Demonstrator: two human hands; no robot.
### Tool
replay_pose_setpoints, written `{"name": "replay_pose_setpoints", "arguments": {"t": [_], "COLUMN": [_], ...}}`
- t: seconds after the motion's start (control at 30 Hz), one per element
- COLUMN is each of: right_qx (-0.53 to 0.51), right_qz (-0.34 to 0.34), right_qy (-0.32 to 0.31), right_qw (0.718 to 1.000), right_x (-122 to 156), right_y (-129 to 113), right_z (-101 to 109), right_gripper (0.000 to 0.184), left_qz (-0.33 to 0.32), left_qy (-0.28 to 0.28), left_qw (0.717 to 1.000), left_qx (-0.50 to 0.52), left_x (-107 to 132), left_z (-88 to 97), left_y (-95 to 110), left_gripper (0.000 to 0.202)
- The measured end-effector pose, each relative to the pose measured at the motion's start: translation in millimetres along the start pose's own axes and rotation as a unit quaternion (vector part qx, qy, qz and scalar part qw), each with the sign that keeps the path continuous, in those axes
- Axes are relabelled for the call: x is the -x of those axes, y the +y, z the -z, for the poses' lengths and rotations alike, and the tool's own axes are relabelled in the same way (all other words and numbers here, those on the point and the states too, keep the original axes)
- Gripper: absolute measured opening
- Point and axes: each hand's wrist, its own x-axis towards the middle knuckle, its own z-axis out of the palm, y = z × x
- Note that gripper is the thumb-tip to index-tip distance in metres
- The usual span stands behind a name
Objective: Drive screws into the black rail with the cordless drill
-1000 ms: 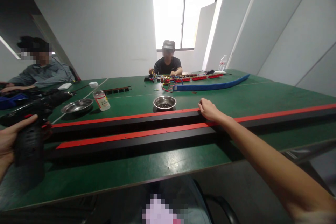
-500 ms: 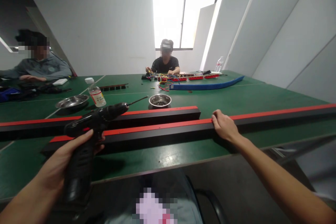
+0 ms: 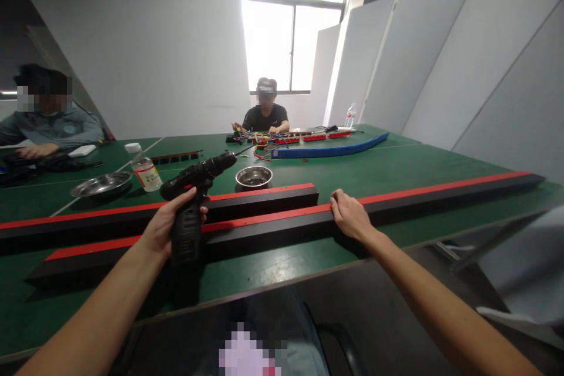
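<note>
My left hand (image 3: 170, 224) is wrapped round the grip of a black cordless drill (image 3: 194, 188), held above the table with its bit pointing away and to the right. My right hand (image 3: 350, 216) rests with curled fingers on the top edge of the nearer long black rail with a red strip (image 3: 432, 191). A second black and red rail (image 3: 259, 195) lies just behind it. A small steel bowl with dark screws (image 3: 254, 176) stands beyond the rails.
A flat steel dish (image 3: 101, 184) and a plastic bottle (image 3: 143, 168) stand at the left on the green table (image 3: 396, 164). One person sits at the far end by coloured wires and a long blue strip (image 3: 328, 148); another sits at the left.
My left hand has brought the drill from the far left in towards the middle, over the rails. My right hand has shifted from the far rail to the nearer one.
</note>
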Motion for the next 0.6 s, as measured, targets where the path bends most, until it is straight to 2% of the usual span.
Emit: {"name": "replay_pose_setpoints", "arguments": {"t": [0.17, 0.33, 0.6], "right_qx": [-0.003, -0.007, -0.02], "right_qz": [0.023, -0.005, -0.031], "right_qy": [0.018, 0.033, 0.059], "right_qw": [1.0, 0.999, 0.998], "right_x": [2.8, 2.1, -5.3], "right_y": [-7.3, 1.2, 19.9], "right_z": [-0.4, -2.2, -9.9], "right_gripper": [0.026, 0.027, 0.031], "left_qz": [-0.006, 0.032, 0.023], "left_qy": [-0.01, -0.019, -0.053], "left_qw": [1.0, 0.999, 0.997], "left_qx": [0.016, 0.016, 0.048], "left_x": [-16.9, -14.1, -12.7], "left_z": [7.6, 19.9, 8.5], "left_y": [-10.7, -15.5, -27.0], "left_gripper": [0.016, 0.02, 0.015]}}
